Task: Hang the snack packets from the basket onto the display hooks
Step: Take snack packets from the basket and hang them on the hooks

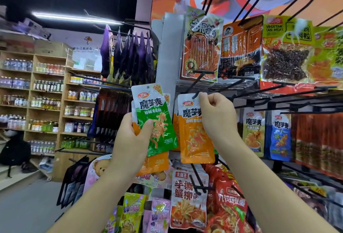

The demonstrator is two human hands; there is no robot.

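My left hand (pixel 132 140) grips a small stack of snack packets, a green one (pixel 157 119) in front and orange ones (pixel 155 165) behind it. My right hand (pixel 216 116) pinches the top corner of an orange packet (pixel 195 136), whose hang hole sits at the tip of a black display hook (pixel 196 84). More of the same packets, yellow (pixel 253 132) and blue (pixel 281 136), hang on hooks to the right. No basket is in view.
The rack carries larger snack bags above (pixel 202 47) and red and white packets below (pixel 188 199), with several bare black hooks (pixel 246 6) jutting out towards me. Shelves of bottles (pixel 46 103) line the left wall. Purple bags (pixel 128 56) hang on a side rack.
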